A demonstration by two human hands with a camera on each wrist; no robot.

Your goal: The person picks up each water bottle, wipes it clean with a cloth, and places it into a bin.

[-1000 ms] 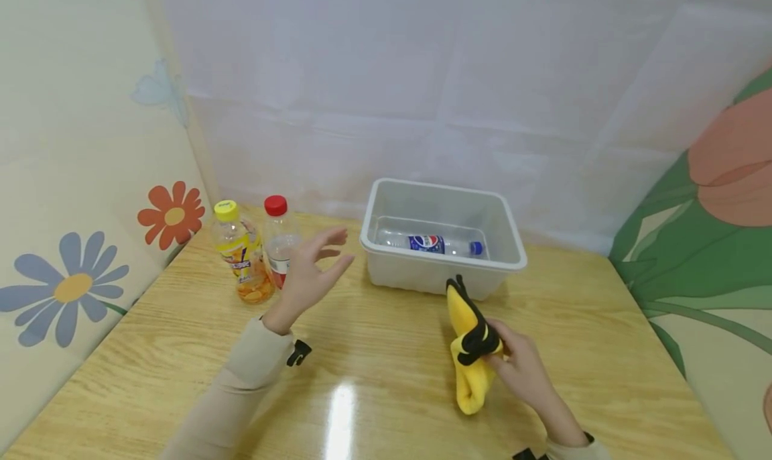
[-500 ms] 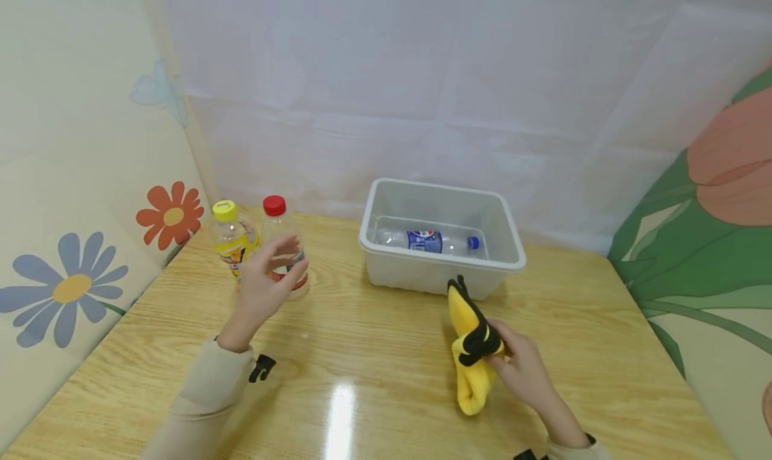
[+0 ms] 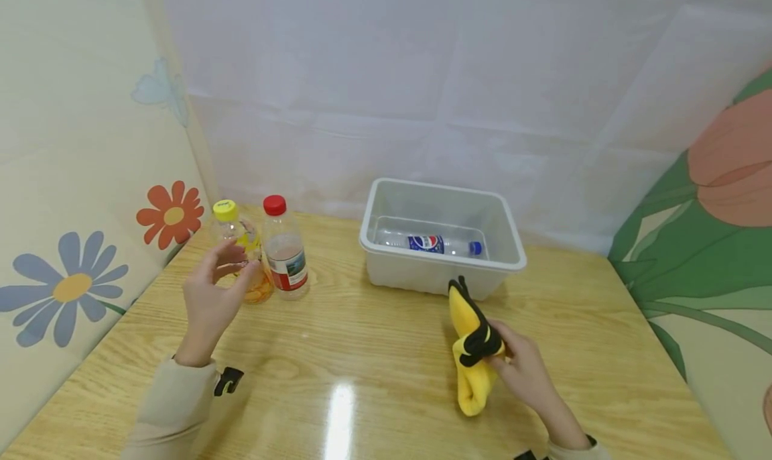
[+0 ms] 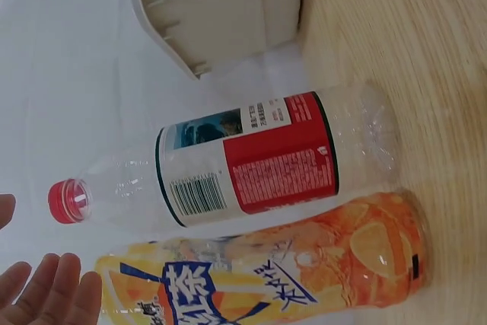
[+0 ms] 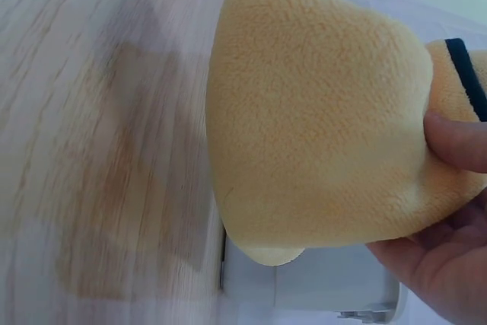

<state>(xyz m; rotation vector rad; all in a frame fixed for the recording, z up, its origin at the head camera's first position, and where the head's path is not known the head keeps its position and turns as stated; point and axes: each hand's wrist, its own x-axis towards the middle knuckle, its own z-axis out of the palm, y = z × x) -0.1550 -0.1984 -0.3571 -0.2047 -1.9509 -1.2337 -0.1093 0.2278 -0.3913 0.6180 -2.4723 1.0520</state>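
Note:
My left hand [image 3: 208,306] is raised at the left, fingers apart and gently bent, with nothing in its grasp. Behind it in the head view, a yellow-capped drink bottle [image 3: 226,212] stands upright, partly covered by the fingers. Its orange and yellow label shows close to my fingertips in the left wrist view. Just right of that bottle is a clear red-capped bottle [image 3: 287,265] with a red and white label. On the right side, my right hand [image 3: 526,366] pinches a folded yellow cloth [image 3: 473,386] with black edging. The cloth [image 5: 327,119] hangs down in the right wrist view.
A pale grey plastic bin [image 3: 443,272] stands at the back of the wooden table [image 3: 374,353]. Inside it lies a clear bottle [image 3: 426,244] with a blue label and blue cap. A white sheet [image 3: 422,78] hangs behind, and flower-printed panels flank the table.
My left hand has moved left and toward me, passing in front of the red-capped bottle to the yellow-capped one. My right hand and the cloth have hardly moved.

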